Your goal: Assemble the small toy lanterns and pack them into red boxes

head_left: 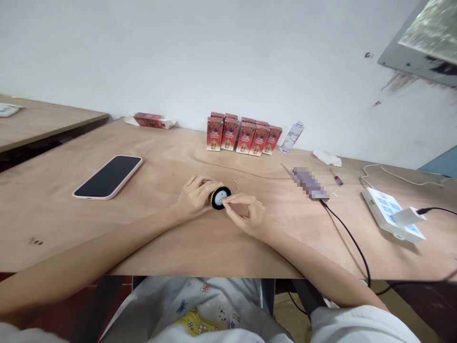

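Note:
My left hand [195, 196] is wrapped round a small round object [220, 195], its black-rimmed end with a pale disc turned towards me. A thin yellow edge shows along its side; the rest is hidden behind my fingers. With thumb and forefinger pinched together, my right hand [247, 212] touches the pale disc near its lower right edge. Whatever sits in that pinch is too small to make out. Just behind the object, a thin wire or chain [234, 183] shows against the table.
Several red printed boxes [238, 136] stand by the wall, beside a clear bottle [292, 137]. An opened red box [153, 121] lies back left, a phone [109, 177] nearer. To the right are a cabled, blurred device [310, 184], a small screwdriver [336, 178] and a power strip [391, 214].

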### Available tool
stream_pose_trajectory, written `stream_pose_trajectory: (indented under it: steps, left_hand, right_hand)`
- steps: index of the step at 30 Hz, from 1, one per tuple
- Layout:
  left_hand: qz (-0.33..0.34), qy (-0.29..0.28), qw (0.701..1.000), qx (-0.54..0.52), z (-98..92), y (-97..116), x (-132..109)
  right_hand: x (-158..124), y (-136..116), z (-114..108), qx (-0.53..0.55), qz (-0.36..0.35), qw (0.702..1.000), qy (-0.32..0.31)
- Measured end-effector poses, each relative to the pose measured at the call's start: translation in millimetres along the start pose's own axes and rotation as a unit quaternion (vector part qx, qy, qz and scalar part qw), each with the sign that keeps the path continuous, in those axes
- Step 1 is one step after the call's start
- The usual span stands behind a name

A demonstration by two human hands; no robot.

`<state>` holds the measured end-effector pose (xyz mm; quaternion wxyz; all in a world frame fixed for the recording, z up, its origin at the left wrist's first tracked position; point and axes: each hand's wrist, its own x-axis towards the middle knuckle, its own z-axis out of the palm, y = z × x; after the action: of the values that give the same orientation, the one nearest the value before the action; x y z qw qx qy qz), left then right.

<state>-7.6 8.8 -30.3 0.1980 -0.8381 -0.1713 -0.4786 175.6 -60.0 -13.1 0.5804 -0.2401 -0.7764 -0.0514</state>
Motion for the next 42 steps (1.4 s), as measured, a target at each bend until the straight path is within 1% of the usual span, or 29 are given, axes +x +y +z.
stream_pose_trajectory:
  steps: [7,10,14,16,20,23,26,29,30,32,34,35,37,39,42]
  left_hand:
    - [-0.008,-0.013,1.0,0.01,-0.4,0.3,-0.5]
    - [0.005,-0.022,0.999,0.028,-2.2,1.1,0.8]
    - [0.031,-0.011,0.999,0.039,-4.6,3.3,3.7]
    - [0.025,-0.012,0.999,0.04,-4.5,3.1,3.9]
    - [-0.008,-0.008,0.998,0.069,-3.5,-0.3,1.5]
    - [-0.039,-0.005,0.995,0.092,-6.4,-1.4,2.1]
    - [-0.08,-0.005,0.993,0.091,-13.1,-1.6,7.9]
    - [-0.143,0.036,0.984,0.097,-20.0,-6.0,15.4]
    - [-0.164,0.047,0.982,0.084,-21.6,-8.8,17.3]
    - [-0.212,0.057,0.975,0.022,-23.5,-15.5,19.7]
    - [-0.28,0.06,0.956,-0.054,-23.4,-22.3,20.2]
    - [-0.321,0.059,0.941,-0.09,-22.7,-25.3,20.0]
    - [-0.403,0.056,0.9,-0.159,-20.0,-30.6,18.9]
    - [-0.485,0.058,0.844,-0.223,-16.0,-34.8,17.3]
    - [-0.586,0.089,0.753,-0.285,-9.0,-38.1,14.9]
  right_hand:
    - [2.2,2.8,1.4,0.014,-0.021,0.999,-0.021]
    - [0.8,3.4,1.5,-0.015,-0.017,0.999,-0.031]
    - [-4.5,6.1,2.5,-0.062,-0.023,0.997,-0.048]
    - [-6.1,7.9,3.0,-0.081,-0.049,0.994,-0.056]
    - [-5.8,8.5,3.8,-0.129,-0.139,0.98,-0.067]
    - [-4.7,6.4,5.2,-0.161,-0.161,0.97,-0.085]
    - [-3.2,6.9,5.7,-0.162,-0.136,0.973,-0.096]
    - [-2.3,16.1,3.1,-0.157,-0.079,0.98,-0.096]
    - [-2.4,21.4,1.6,-0.164,-0.057,0.979,-0.104]
    - [-3.3,34.2,-1.5,-0.192,-0.011,0.971,-0.141]
    - [-4.7,47.1,-3.9,-0.236,0.04,0.952,-0.19]
    - [-5.4,52.6,-4.6,-0.25,0.066,0.941,-0.218]
    - [-6.3,60.8,-5.2,-0.255,0.107,0.923,-0.267]
    - [-6.5,64.8,-4.7,-0.239,0.127,0.915,-0.298]
    - [-6.0,65.3,-3.3,-0.228,0.125,0.912,-0.318]
